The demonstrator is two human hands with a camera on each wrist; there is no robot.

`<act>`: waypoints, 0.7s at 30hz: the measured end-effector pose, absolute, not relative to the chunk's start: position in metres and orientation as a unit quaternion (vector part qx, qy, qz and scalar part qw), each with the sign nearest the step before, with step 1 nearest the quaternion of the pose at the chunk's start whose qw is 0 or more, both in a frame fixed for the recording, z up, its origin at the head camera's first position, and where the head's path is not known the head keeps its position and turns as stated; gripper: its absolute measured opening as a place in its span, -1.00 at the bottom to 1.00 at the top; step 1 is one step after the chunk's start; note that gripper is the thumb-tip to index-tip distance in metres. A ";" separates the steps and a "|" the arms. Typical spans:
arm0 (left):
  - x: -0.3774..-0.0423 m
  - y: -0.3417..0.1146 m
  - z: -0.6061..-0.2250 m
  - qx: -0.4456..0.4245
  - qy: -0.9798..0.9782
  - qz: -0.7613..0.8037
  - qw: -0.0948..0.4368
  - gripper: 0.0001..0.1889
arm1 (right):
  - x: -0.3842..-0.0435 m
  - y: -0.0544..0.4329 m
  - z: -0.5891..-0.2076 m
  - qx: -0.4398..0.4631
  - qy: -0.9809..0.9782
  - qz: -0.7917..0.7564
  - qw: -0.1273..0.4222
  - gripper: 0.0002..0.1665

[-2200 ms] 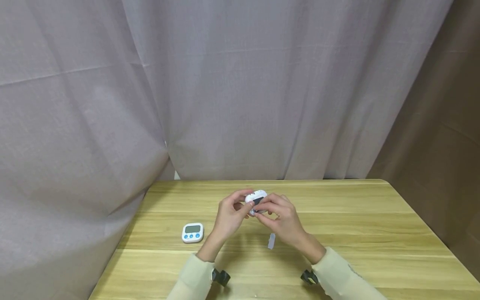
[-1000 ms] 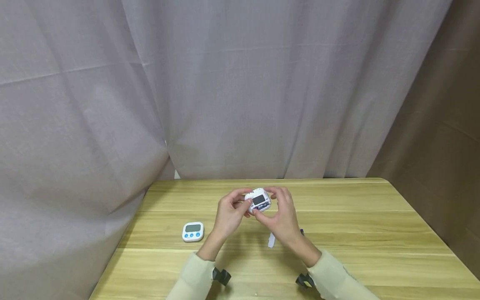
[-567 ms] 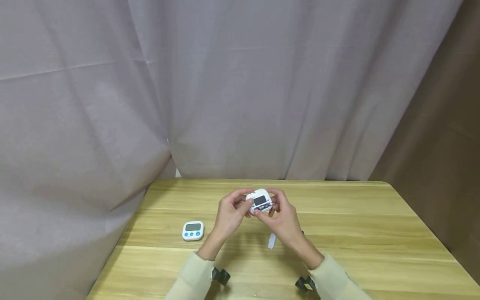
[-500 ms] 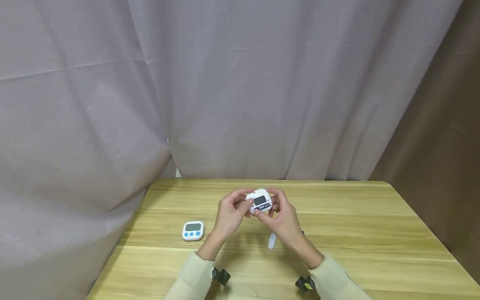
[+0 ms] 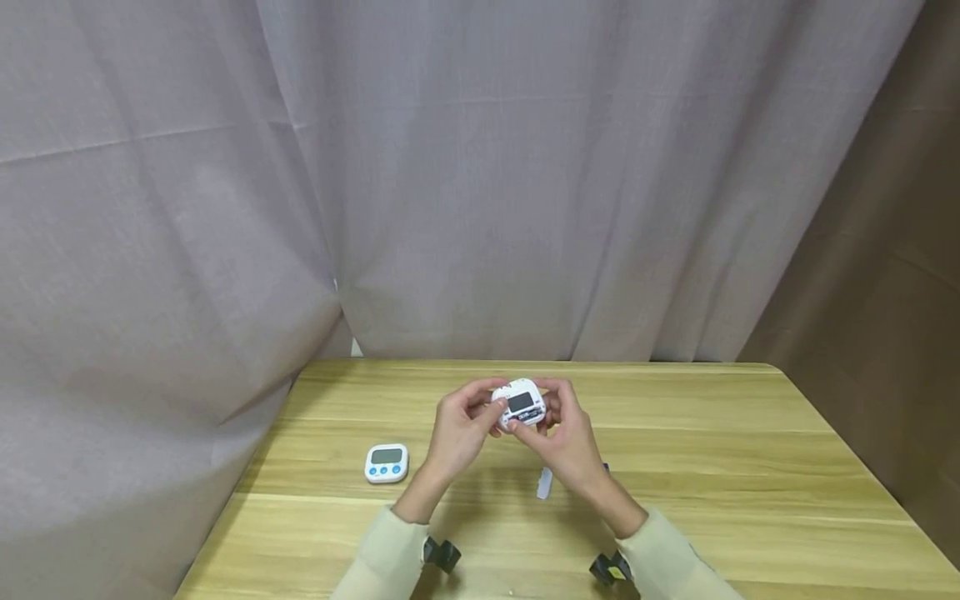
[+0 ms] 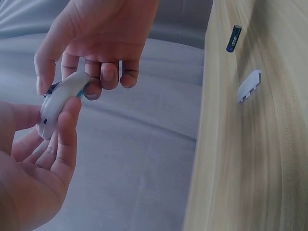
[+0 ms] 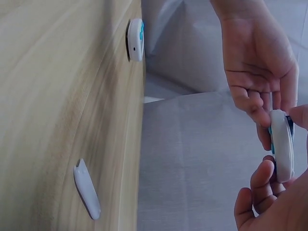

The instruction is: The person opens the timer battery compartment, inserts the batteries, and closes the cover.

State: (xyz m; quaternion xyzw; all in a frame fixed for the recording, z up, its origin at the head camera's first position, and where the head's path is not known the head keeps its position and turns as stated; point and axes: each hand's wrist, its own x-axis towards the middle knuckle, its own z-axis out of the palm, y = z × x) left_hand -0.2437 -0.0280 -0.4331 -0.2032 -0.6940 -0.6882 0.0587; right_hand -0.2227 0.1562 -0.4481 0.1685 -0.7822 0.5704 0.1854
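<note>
Both hands hold a white digital timer (image 5: 521,402) above the table, its back turned toward the head camera. Low on that back the battery compartment is uncovered, with a dark battery (image 5: 528,414) lying in it. My left hand (image 5: 457,433) grips the timer's left side, thumb on the back and fingers behind. From the right, my right hand (image 5: 567,429) pinches it, its thumb at the left end of the compartment. In the left wrist view the timer (image 6: 60,103) appears edge-on between the hands. A white battery cover (image 6: 249,86) and a loose battery (image 6: 234,38) lie on the table.
A second white timer (image 5: 387,463) with blue buttons lies face up on the wooden table (image 5: 300,533), left of the hands. Grey curtain (image 5: 480,183) hangs behind the table's far edge. The loose battery is mostly hidden by my right forearm in the head view.
My right fingers have moved off the timer's back to its right side, revealing the compartment and battery. The timer tilted slightly and shifted a little right. Over the last half second, both hands stay almost still.
</note>
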 end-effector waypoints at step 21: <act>-0.245 -0.028 -0.434 -0.195 -0.690 -0.695 0.052 -0.68 | -0.223 0.152 -0.448 0.157 -0.731 0.657 0.100 -0.19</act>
